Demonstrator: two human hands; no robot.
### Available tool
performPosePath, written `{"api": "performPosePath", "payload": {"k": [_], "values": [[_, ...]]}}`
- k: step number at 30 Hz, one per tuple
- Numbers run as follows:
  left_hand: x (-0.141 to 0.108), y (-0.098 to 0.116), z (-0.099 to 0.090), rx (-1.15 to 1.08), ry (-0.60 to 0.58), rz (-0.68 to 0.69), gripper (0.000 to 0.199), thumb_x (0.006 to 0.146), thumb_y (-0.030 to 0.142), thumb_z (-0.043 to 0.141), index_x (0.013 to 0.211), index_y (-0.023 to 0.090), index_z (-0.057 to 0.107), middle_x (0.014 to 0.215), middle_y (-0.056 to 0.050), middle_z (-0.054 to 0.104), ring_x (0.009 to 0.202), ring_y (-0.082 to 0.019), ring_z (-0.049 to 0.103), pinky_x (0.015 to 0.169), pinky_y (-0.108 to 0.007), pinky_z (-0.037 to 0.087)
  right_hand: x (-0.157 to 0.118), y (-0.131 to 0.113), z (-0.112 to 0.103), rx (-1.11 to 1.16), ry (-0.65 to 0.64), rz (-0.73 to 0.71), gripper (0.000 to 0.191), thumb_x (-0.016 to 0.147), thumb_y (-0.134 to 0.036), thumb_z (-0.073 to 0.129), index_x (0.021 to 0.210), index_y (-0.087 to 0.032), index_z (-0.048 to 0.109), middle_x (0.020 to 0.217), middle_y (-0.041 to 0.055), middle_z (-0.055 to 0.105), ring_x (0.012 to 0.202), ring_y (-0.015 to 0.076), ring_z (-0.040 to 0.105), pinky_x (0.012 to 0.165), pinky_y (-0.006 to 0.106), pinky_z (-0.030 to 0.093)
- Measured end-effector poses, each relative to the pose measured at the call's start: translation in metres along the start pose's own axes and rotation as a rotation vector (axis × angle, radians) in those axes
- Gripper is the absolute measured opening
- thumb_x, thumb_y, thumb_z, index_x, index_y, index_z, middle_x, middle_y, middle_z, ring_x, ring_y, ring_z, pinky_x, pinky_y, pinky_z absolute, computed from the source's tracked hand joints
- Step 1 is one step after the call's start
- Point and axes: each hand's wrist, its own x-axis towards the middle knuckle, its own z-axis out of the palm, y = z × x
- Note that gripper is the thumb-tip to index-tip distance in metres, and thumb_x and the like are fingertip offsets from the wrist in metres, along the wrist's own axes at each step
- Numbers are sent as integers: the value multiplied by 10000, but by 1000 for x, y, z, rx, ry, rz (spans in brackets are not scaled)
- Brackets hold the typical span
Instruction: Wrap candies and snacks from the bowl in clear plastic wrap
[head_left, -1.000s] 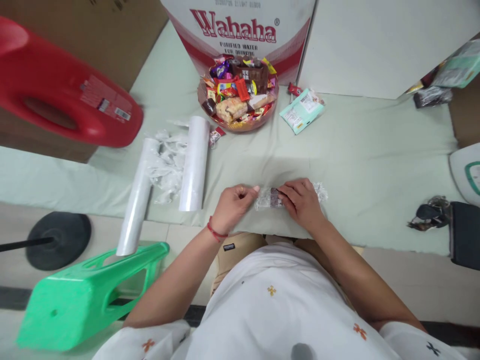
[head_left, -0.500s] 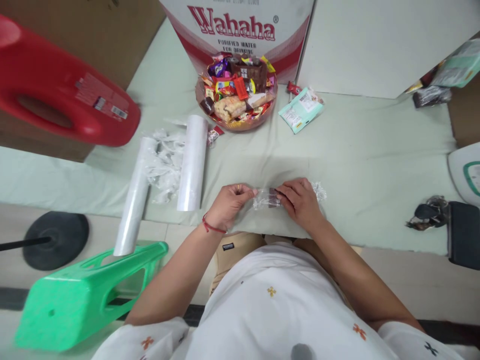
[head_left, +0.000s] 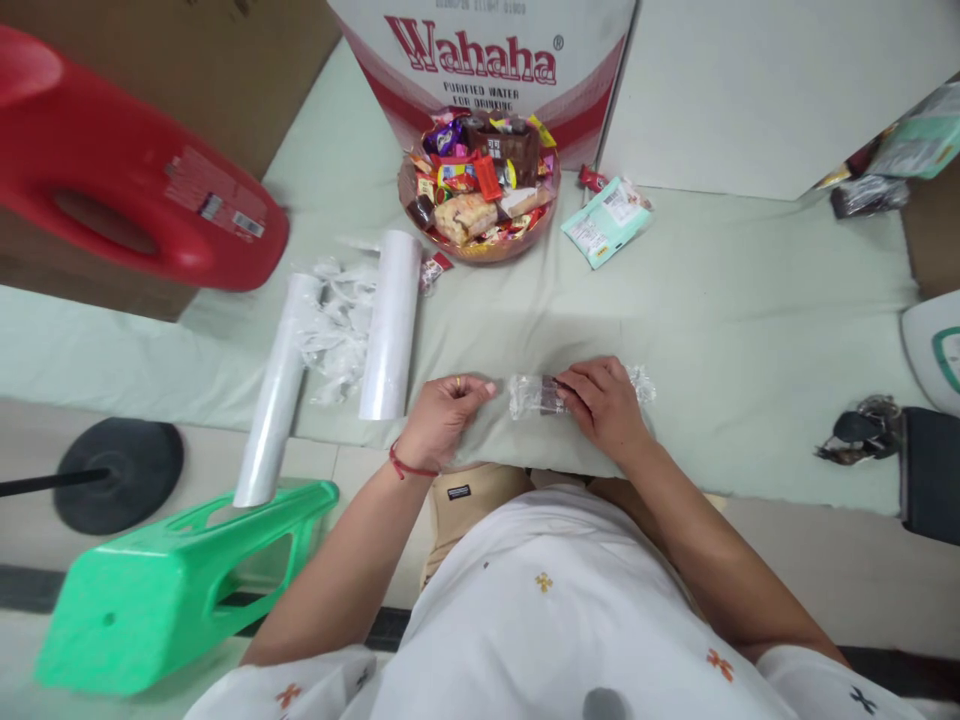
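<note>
A small dark brown packet in clear plastic wrap (head_left: pixel 553 395) lies on the cloth-covered table near its front edge. Crinkled clear plastic sticks out at both of its ends. My right hand (head_left: pixel 604 405) is closed over its right part, fingers bent and pressed on it, hiding much of it. Just left of the packet, apart from it, is my left hand (head_left: pixel 444 418), thumb and forefinger pinched together; I see nothing between them. A red cord circles the left wrist.
Behind are a bowl of wrapped sweets (head_left: pixel 487 245), a Wahaha box (head_left: pixel 480 60) and a mint green packet (head_left: pixel 609 220). To the left stand two plastic film rolls (head_left: pixel 392 325), a red jug (head_left: pixel 217 225) and a green stool (head_left: pixel 127 610). Keys (head_left: pixel 859 428) lie far right.
My left hand has let go of the packet's left plastic end and moved a little left. My right hand stays on the packet. The view has shifted slightly.
</note>
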Motion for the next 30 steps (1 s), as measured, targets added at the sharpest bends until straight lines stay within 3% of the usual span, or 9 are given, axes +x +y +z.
{"api": "performPosePath", "payload": {"k": [5,11,20,25,28,30], "values": [[-3,-8,14,80,-77,72,438,611,495,867,875,157,777,626,18,588,571,-104,446,539,-252,311,1,-1,0,-20,17,-13,222,1030,-290,577,1164,-215,737,1099,102,729,981,254,560,856,442,490],[-6,-13,15,114,-47,53,392,602,489,866,741,154,717,566,56,500,514,-64,325,505,-235,232,1,-1,-1,-26,17,-4,215,1028,-293,584,1152,-219,742,1087,99,731,976,254,564,853,441,492],[-19,-18,3,51,-67,33,379,629,493,823,702,156,669,557,60,481,517,-62,321,506,-227,246,-1,2,1,-4,55,-62,212,1008,-249,611,1186,-199,716,1097,104,724,971,246,555,850,431,506],[-12,-12,-4,198,21,182,324,719,463,722,790,148,738,607,29,543,561,-94,399,551,-242,307,0,3,2,9,58,-78,212,1000,-219,621,1197,-208,700,1101,103,713,986,247,570,862,437,514],[1,-8,3,344,44,282,350,760,420,686,948,142,784,636,21,564,593,-116,453,579,-251,344,0,2,2,-4,66,-86,211,1000,-215,621,1197,-203,695,1093,107,706,989,253,564,853,439,519],[8,-5,10,414,37,313,321,767,401,689,932,143,784,624,22,555,589,-119,458,581,-254,345,0,2,2,-8,71,-94,215,997,-216,626,1200,-200,694,1095,108,705,994,257,558,851,439,519]]}}
